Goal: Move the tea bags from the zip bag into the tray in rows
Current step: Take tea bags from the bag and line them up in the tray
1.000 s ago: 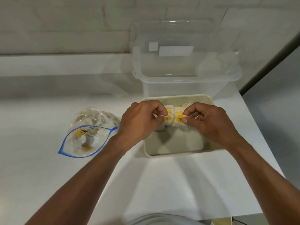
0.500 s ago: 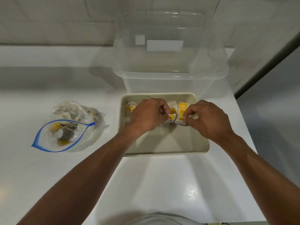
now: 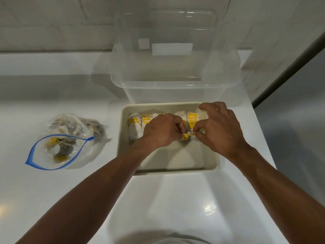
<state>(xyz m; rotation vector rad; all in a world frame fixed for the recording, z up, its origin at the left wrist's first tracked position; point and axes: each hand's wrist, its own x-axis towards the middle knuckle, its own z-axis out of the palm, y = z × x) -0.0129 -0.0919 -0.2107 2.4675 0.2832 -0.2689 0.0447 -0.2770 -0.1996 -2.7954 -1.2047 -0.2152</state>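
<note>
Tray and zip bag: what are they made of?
Tray: looks like matte beige plastic, opaque with rounded moulded rim; could be melamine.
Zip bag: thin clear plastic film, glossy and crinkled, contents show through, blue zip edge.

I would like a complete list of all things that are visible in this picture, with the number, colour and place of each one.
tray: one, cream, middle of the counter
tea bags in tray: about five visible, white with yellow tags, one row along the far side; the hands hide part of it
held tea bag: one, white and yellow, just in front of the row
zip bag: one, clear with blue zip, open, left of the tray
tea bags in zip bag: several, count unclear, same colours
clear bin: one, transparent, behind the tray
counter: one, white
wall: pale tiles, at the back
left hand: over the tray, pinches the held tea bag
right hand: over the tray, pinches the same one
</note>
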